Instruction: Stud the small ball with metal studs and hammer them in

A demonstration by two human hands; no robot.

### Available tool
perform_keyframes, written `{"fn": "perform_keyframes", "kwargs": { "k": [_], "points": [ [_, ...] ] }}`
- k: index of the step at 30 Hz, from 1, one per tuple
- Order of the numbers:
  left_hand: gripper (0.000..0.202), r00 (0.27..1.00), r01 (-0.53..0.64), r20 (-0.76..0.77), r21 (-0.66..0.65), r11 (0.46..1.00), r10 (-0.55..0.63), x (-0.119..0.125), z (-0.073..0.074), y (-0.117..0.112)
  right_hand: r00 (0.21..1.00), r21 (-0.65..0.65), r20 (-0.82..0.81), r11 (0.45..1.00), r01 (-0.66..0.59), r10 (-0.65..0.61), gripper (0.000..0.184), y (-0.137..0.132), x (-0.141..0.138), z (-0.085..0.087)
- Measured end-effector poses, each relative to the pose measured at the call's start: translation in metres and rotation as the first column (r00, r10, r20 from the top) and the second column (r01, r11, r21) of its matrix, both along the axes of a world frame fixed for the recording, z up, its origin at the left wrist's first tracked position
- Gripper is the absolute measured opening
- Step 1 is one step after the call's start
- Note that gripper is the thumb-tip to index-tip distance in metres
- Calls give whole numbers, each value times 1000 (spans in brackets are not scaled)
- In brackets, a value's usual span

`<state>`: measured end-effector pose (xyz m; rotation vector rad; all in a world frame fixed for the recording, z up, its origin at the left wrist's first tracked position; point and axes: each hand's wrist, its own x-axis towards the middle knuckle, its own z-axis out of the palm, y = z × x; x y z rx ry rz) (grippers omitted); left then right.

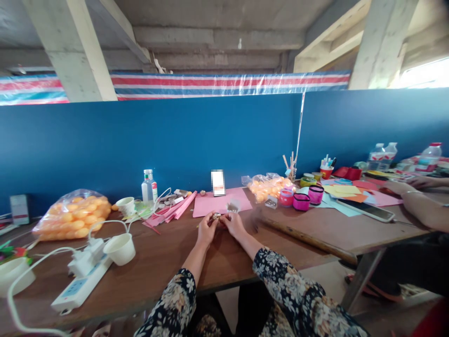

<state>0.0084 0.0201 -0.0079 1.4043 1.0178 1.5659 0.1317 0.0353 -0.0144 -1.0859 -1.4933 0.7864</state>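
My left hand (206, 230) and my right hand (234, 224) meet over the brown table (168, 262), fingers pinched together on a small shiny object (216, 216) held between them. What the object is I cannot make out. Just beyond the hands lies a pink sheet of paper (221, 202) with a small clear packet (233, 206) on it. My sleeves are dark with a flower print.
A bag of orange balls (73, 216) lies at left, another (267, 186) at right. A power strip (82, 281) with white cables, paper cups (119, 249), a bottle (149, 186), pink paper strips (173, 210), tape rolls (300, 201), a wooden stick (308, 239). Another person's arm (421, 206) rests at far right.
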Motion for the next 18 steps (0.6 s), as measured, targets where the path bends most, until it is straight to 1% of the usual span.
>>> {"fn": "perform_keyframes", "kwargs": {
  "k": [5, 11, 15, 18],
  "points": [
    [43, 1000, 7, -3, 3, 1000, -6, -1, -1, 1, 1000, -12, 0, 1000, 14, -14, 23, -4, 0, 6],
    [40, 1000, 4, 13, 0, 1000, -4, 0, 0, 0, 999, -35, -20, 999, 27, -28, 23, -5, 1, 6],
    [40, 1000, -17, 11, -6, 1000, 17, 0, -1, 1, 998, 3, 15, 999, 54, -54, 22, -3, 1, 3],
    [39, 998, -60, 4, -20, 998, 60, -1, -1, 2, 999, 69, -12, 997, 42, -41, 16, -1, -1, 0]
  ]
}}
